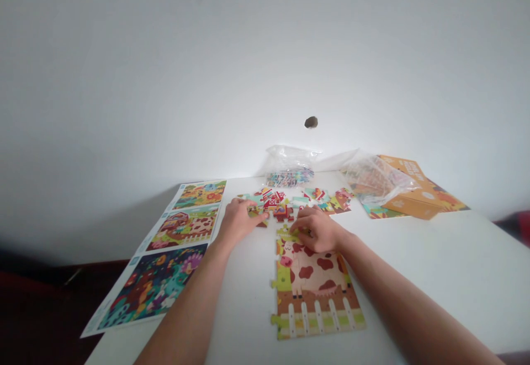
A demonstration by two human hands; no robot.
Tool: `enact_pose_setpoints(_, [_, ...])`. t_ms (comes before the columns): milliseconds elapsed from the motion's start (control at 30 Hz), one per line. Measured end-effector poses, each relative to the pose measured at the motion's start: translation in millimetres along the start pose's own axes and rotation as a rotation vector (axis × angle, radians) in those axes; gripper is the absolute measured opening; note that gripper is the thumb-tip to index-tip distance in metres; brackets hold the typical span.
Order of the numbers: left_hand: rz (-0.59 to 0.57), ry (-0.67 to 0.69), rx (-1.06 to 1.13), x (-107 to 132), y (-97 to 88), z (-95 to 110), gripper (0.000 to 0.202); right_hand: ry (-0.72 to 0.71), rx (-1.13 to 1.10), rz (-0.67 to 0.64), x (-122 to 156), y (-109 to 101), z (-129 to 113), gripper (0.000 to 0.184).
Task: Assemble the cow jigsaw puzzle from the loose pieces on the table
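Note:
A partly joined jigsaw puzzle [321, 276] lies before me, showing a spotted cow above a white fence. My right hand [318, 230] is over its top edge, fingers curled down onto a puzzle piece [285, 231] there; the hand covers part of it. Further left, my left hand [240, 220] rests low by the loose pieces, thumb and forefinger apart. Between them shows a green-brown puzzle piece [260, 216]. A red piece [282, 213] lies between my hands. Behind are loose pieces with a red barn [273, 196] and, to the right, several more pieces [329, 200].
A picture sheet [134, 263] with three printed scenes lies along the table's left side. At the back stands a clear bag [290, 174] of puzzle pieces. Another plastic bag [372, 180] lies against an orange box [422, 196] at the right. The wall has a hole [311, 122].

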State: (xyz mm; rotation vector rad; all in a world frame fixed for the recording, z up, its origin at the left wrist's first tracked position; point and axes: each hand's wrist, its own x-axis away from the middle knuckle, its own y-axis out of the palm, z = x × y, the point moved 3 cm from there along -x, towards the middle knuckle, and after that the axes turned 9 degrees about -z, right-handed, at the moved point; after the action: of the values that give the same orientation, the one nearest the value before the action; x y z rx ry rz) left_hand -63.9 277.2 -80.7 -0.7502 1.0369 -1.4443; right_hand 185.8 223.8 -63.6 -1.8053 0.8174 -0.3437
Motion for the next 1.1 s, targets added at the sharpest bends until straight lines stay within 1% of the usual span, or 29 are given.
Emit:
enact_pose_setpoints(67, [-0.076,0.091,-0.038,3,2.9,5,0.051,0.005,0.009,0.028,0,1,3,0.027])
enact_pose_setpoints(133, [-0.113,0.144,-0.032,5,4.9,7,0.046,0.016,-0.009,0.086,0,0,6,0.024])
enact_pose_setpoints(167, [-0.113,0.152,-0.009,5,5.3,7,0.042,0.028,-0.024,0.134,0,-1,8,0.023])
enact_pose_setpoints(267, [-0.088,0.163,0.092,3,4.8,6,0.036,0.092,-0.056,0.338,3,-9,15,0.022])
enact_pose_setpoints(333, [-0.052,0.2,0.143,2,2.8,9,0.032,0.135,-0.058,0.467,5,-15,18,0.021])
enact_pose_setpoints(367, [-0.031,0.242,0.159,3,1.5,13,0.03,0.149,-0.063,0.506,6,-17,18,0.021])
enact_pose_setpoints(433, [0.013,0.347,0.182,6,-0.4,25,0.031,0.159,-0.093,0.528,6,-18,16,0.02])
enact_pose_setpoints(467, [0.005,0.404,0.218,8,0.2,32,0.037,0.157,-0.12,0.514,5,-17,15,0.02])
enact_pose_setpoints(500, [-0.007,0.431,0.264,10,1.7,39,0.044,0.152,-0.155,0.487,3,-15,12,0.023])
enact_pose_setpoints(533, [-0.011,0.43,0.317,13,3.8,45,0.053,0.142,-0.196,0.453,2,-13,10,0.027])
enact_pose_setpoints(567, [-0.046,0.432,0.372,15,7.4,51,0.06,0.126,-0.243,0.412,0,-10,7,0.031])
enact_pose_setpoints(633, [-0.112,0.467,0.463,20,14.8,61,0.065,0.086,-0.337,0.332,-3,-6,2,0.033])
enact_pose_setpoints(667, [-0.121,0.481,0.477,23,17.5,65,0.067,0.072,-0.374,0.312,-3,-4,1,0.031])
enact_pose_setpoints(700, [-0.1,0.487,0.468,25,18.6,68,0.071,0.069,-0.404,0.319,-4,-4,1,0.028])
enact_pose_setpoints(733, [-0.051,0.489,0.435,27,18.3,70,0.076,0.082,-0.442,0.356,-3,-5,3,0.025])
enact_pose_setpoints(800, [0.012,0.523,0.333,31,16.1,75,0.089,0.138,-0.585,0.511,-1,-9,13,0.023])
enact_pose_setpoints(833, [0.001,0.557,0.283,33,15.4,78,0.095,0.168,-0.694,0.607,1,-12,19,0.023])
enact_pose_setpoints(867, [-0.055,0.602,0.243,35,15.7,81,0.098,0.193,-0.819,0.694,3,-14,25,0.026])
enact_pose_setpoints(900, [-0.14,0.653,0.211,37,17.0,84,0.096,0.211,-0.931,0.763,5,-16,30,0.031])
enact_pose_setpoints(933, [-0.24,0.7,0.185,39,18.8,87,0.09,0.227,-1.018,0.808,7,-18,33,0.04])
enact_pose_setpoints(1000, [-0.427,0.765,0.145,43,22.7,91,0.069,0.264,-1.112,0.844,9,-20,37,0.054])
enact_pose_setpoints(1033, [-0.499,0.783,0.132,45,24.1,92,0.06,0.282,-1.132,0.845,10,-21,37,0.056])
enact_pose_setpoints(1067, [-0.551,0.789,0.123,46,24.7,92,0.055,0.297,-1.143,0.847,11,-21,37,0.056])
enact_pose_setpoints(1100, [-0.581,0.785,0.121,46,24.7,92,0.053,0.306,-1.148,0.849,11,-21,37,0.052])
